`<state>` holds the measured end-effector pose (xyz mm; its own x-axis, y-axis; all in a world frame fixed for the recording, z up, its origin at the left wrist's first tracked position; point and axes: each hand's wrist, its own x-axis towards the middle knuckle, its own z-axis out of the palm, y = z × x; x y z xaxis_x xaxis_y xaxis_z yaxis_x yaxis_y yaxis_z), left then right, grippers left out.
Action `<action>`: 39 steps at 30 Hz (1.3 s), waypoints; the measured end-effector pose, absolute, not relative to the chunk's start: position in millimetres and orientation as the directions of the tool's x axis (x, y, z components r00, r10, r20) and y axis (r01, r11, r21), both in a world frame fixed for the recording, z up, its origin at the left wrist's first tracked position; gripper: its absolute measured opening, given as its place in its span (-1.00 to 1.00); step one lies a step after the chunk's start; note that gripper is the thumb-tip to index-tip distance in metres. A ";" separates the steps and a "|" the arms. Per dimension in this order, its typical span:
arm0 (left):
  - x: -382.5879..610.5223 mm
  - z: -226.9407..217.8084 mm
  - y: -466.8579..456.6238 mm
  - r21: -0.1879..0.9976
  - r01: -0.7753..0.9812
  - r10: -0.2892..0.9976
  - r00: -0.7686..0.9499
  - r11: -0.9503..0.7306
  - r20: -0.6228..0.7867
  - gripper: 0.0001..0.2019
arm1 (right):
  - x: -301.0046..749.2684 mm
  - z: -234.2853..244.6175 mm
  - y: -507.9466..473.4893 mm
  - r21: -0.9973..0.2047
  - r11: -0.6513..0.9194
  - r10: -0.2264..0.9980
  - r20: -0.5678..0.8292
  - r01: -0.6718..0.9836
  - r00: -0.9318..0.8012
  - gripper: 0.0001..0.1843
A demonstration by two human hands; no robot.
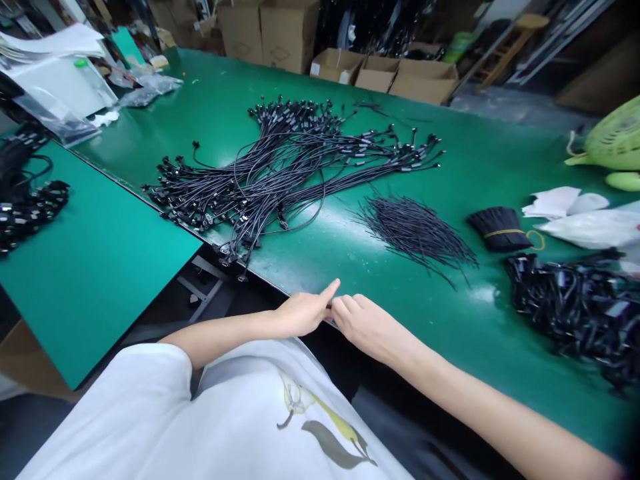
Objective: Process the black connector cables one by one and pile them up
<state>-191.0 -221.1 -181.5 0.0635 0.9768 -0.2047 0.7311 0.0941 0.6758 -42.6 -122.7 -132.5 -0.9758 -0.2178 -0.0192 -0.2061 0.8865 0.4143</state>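
Observation:
At the table's near edge my two hands meet. My left hand (303, 313) has its index finger stretched out, while its other fingers are curled and mostly hidden. My right hand (361, 323) is closed, fingers bent toward the left one. A small dark bit shows between them, too hidden to name. Beyond the hands lies a large heap of black cables (280, 170) with plugs at their ends. Closer to my right hand is a loose pile of thin black ties (417, 230).
The green table (310, 257) holds a bundle of black ties (500, 229) with a yellow band, a pile of coiled black cables (570, 310), and a white plastic bag (600, 225) at right. Another green surface (105, 260) with black cables (30, 207) stands left. Cardboard boxes (425, 79) stand behind.

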 end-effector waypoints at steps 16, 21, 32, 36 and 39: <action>-193.3 -187.8 -199.5 0.818 0.532 0.968 -0.010 0.219 -0.253 -0.35 | -58.2 -151.9 -129.3 0.154 0.851 0.520 -0.112 0.502 -0.847 -0.70; -185.5 -191.9 -200.4 0.816 0.566 0.991 -0.016 0.119 -0.134 -0.37 | -53.3 -157.2 -131.1 0.063 0.840 0.533 0.092 0.539 -0.841 -0.65; -194.6 -148.2 -195.6 0.973 0.123 0.979 -0.039 -0.194 0.200 -0.62 | -48.6 -139.7 -136.3 -0.984 -0.150 0.732 -0.173 0.091 -0.660 -0.57; -207.1 -140.2 -212.5 0.943 0.249 0.975 0.073 -0.220 0.208 -0.66 | -33.6 -151.3 -128.3 -0.938 -0.295 0.556 -0.323 0.181 -0.766 -0.56; -196.8 -147.6 -223.2 0.895 0.377 0.967 0.183 -0.238 0.179 -0.64 | -26.2 -145.8 -120.5 -0.968 -0.015 0.704 -0.188 0.251 -0.685 -0.53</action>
<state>-196.8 -223.2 -147.6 0.1830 0.9666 0.1794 0.3772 -0.2375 0.8952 -26.2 -120.5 -145.8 -0.6850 0.7038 -0.1884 0.2513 -0.0145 -0.9678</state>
